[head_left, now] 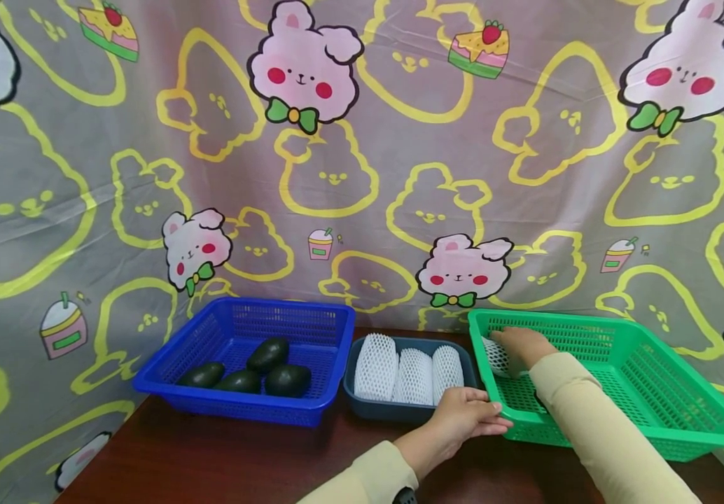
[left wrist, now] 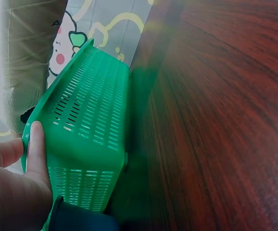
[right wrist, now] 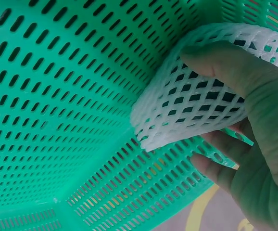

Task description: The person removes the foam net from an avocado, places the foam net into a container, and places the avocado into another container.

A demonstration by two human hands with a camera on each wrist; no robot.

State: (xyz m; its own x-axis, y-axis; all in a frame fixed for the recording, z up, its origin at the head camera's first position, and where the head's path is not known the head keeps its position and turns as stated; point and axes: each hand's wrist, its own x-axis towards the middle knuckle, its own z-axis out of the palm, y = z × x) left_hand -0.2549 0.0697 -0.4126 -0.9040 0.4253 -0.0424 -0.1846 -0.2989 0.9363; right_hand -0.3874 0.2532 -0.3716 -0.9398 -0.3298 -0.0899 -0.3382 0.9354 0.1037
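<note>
At the near-left corner of the green plastic basket (head_left: 658,392), my left hand (head_left: 459,423) pinches the rim. In the left wrist view the thumb and index finger of that hand (left wrist: 16,192) lie on either side of the rim. Inside the basket's left end, my right hand (head_left: 522,344) holds an avocado in a white foam net (head_left: 496,358). Dark skin shows through the mesh of the netted avocado (right wrist: 192,101) in the right wrist view. There the right thumb lies over the net, with the other fingers on its far side, partly hidden.
A blue basket (head_left: 173,397) on the left holds several bare avocados (head_left: 288,380). Between the baskets, a dark grey tray (head_left: 393,411) holds white foam nets (head_left: 376,367). All stand on a reddish-brown table (head_left: 211,455) before a patterned curtain (head_left: 349,175).
</note>
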